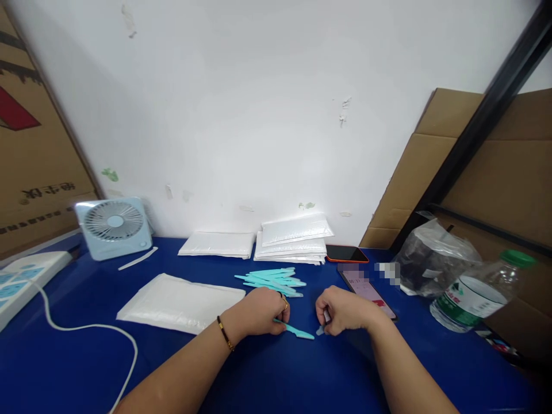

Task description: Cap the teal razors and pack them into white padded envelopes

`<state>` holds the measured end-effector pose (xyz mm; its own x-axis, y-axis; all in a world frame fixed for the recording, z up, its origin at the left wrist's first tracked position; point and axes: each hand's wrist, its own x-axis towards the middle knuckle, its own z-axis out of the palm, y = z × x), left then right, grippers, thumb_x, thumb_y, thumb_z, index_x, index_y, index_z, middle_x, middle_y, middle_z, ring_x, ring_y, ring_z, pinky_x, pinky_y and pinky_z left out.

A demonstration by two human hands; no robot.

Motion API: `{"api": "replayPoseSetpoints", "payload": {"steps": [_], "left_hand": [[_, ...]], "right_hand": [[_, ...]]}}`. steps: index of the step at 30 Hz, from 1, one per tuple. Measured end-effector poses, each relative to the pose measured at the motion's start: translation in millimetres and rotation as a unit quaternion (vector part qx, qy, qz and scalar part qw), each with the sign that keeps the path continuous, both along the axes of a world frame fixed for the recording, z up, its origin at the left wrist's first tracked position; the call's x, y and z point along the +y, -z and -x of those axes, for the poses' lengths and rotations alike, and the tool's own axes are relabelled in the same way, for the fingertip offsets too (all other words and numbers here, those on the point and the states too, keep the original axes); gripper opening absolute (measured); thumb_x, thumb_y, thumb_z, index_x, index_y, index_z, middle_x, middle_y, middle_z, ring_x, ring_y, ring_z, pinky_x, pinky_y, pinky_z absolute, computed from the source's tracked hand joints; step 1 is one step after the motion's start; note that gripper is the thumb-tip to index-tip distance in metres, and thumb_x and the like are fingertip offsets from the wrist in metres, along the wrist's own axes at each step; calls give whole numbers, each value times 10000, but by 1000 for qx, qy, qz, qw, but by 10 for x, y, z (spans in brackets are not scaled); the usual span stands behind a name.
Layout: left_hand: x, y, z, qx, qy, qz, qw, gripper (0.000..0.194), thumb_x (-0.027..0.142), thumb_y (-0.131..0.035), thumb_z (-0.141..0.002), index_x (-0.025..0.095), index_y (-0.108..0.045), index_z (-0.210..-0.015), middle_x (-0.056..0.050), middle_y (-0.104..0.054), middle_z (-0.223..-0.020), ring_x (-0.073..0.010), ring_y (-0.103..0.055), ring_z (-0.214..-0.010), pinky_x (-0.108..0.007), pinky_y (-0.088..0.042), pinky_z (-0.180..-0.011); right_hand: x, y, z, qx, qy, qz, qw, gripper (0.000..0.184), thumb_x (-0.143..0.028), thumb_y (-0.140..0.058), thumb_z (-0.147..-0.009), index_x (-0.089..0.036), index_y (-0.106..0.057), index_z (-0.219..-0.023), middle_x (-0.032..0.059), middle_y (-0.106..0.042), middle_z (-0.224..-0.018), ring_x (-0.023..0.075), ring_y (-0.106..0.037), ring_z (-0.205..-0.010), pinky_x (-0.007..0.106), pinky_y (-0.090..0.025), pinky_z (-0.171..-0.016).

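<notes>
My left hand [264, 312] is closed with a turquoise eyebrow razor [302, 333] pinched between thumb and fingers, its tip pointing right, low over the blue table. Just right of that tip, my right hand [340, 310] pinches a small translucent plastic piece [320, 330] that looks like a blade cap. The piece and the razor are apart. Behind both hands lies a loose pile of several turquoise razors [271, 280]. A white padded envelope [172, 305] lies flat to the left, partly behind my left forearm.
Stacked white envelopes [291, 247] and a flatter stack [215, 244] stand by the wall. Two phones, one red-edged [347, 253] and one lit [366, 287], lie right. Farther right are a bottle [474, 296] and plastic bag [435, 253]. A fan [114, 227], cable [86, 328] and power strip [30, 282] sit left.
</notes>
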<state>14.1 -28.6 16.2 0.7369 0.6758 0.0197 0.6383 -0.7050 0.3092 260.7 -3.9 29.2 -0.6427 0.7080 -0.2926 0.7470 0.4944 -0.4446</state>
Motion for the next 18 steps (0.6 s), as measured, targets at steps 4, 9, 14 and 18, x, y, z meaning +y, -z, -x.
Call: {"api": "replayPoseSetpoints", "payload": {"steps": [4,9,14,18], "left_hand": [[29,46,-11,-10,-34,-11,999,78,246,-624,-680,227,-619,-755,27,-640,-752,-133,-561,-682,-220,-341,-549],[60,25,60,-62,-82,-12,995,103,247,-489,-800,218,-577,-846,16,-621,-777,-126,-550,-705,-217,-369,-604],[69,-12,93,-77,-84,4,993,133,271,-444,-844,205,-558,-857,-1,-609,-816,-133,-539,-736,-224,-378,-633],[70,-6,95,-78,-81,7,994,135,267,-438,-850,201,-555,-863,-10,-599,-821,-140,-536,-755,-233,-382,-652]], "right_hand": [[21,19,58,37,16,-45,998,116,-120,-592,-561,-176,-632,-654,-17,-605,-613,104,-519,-531,185,-346,-456],[28,-74,-20,120,50,44,991,117,-167,-539,-683,-162,-616,-772,1,-618,-633,111,-554,-544,193,-393,-496],[-2,-122,29,170,61,0,984,136,-261,-558,-741,-165,-643,-787,-1,-578,-608,112,-501,-553,203,-365,-500],[-8,-107,79,179,56,-17,982,135,-248,-546,-746,-164,-646,-780,2,-569,-626,109,-479,-562,200,-353,-502]]}}
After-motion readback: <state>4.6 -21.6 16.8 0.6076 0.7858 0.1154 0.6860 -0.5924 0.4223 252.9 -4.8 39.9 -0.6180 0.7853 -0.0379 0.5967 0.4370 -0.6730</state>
